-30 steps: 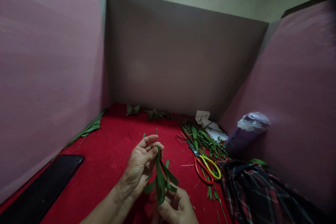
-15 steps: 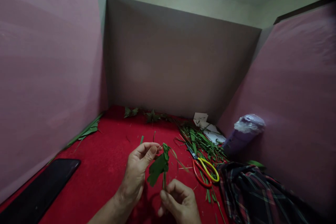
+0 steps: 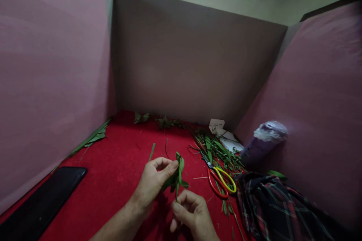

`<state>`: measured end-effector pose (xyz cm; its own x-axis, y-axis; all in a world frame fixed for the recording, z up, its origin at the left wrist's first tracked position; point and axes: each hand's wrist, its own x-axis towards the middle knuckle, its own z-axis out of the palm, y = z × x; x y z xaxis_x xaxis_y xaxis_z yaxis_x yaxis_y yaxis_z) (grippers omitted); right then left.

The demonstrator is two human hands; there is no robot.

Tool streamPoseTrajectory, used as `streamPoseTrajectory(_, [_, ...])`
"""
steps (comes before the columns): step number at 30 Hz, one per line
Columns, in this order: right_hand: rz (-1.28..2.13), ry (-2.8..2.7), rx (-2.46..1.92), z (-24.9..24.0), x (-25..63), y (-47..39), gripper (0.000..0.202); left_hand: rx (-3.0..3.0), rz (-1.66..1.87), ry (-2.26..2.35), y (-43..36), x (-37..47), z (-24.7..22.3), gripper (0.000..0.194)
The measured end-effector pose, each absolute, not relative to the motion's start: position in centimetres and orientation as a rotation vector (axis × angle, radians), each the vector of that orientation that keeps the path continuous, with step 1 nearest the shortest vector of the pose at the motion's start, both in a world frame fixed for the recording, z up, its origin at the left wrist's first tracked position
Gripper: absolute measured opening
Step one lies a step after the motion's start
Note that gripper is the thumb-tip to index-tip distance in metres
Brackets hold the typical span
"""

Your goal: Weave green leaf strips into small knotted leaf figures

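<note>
My left hand (image 3: 154,182) pinches the top of a folded green leaf strip (image 3: 177,175) between thumb and forefinger. Just below and to the right, my right hand (image 3: 192,214) grips the lower end of the same leaf piece with closed fingers. Both hands hover low over the red cloth (image 3: 118,165) near the front middle of the view. The leaf stands roughly upright between the two hands, with short loose ends sticking out to either side.
Scissors with red and yellow handles (image 3: 222,180) lie right of the hands beside a heap of leaf cuttings (image 3: 215,148). A black phone (image 3: 42,203) lies front left. Plaid cloth (image 3: 279,207), a purple wrapped roll (image 3: 261,143) and white paper (image 3: 226,135) sit right. Pink panels wall the sides.
The long hanging leaf strips have been folded up into a shorter, tighter bundle. My left thumb and finger closed on its top, and my right hand rose slightly to hold its base.
</note>
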<state>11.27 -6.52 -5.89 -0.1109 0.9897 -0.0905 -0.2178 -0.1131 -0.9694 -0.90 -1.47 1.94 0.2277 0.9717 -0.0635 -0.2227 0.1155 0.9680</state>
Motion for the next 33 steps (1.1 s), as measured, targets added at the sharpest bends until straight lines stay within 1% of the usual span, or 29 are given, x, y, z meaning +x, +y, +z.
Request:
streamPoseTrajectory(5, [1.551, -1.054, -1.064, -6.3, 11.1, -6.6, 0.049, 1.097, 1.113, 0.983, -1.4, -0.8, 1.7, 0.026])
streamPoseTrajectory(14, [1.537, -1.140, -1.092, -5.0, 11.1, -7.0, 0.049, 1.096, 1.171, 1.051, -1.5, -0.8, 1.6, 0.028])
streamPoseTrajectory(19, [1.585, -1.132, -1.097, -5.2, 11.1, -7.1, 0.049, 1.145, 1.194, 1.077, -1.6, -0.7, 1.2, 0.033])
streamPoseTrajectory(33, [1.606, -1.160, -1.102, -5.3, 11.0, -7.5, 0.049, 1.115, 1.201, 1.103, -1.5, -0.6, 1.2, 0.032])
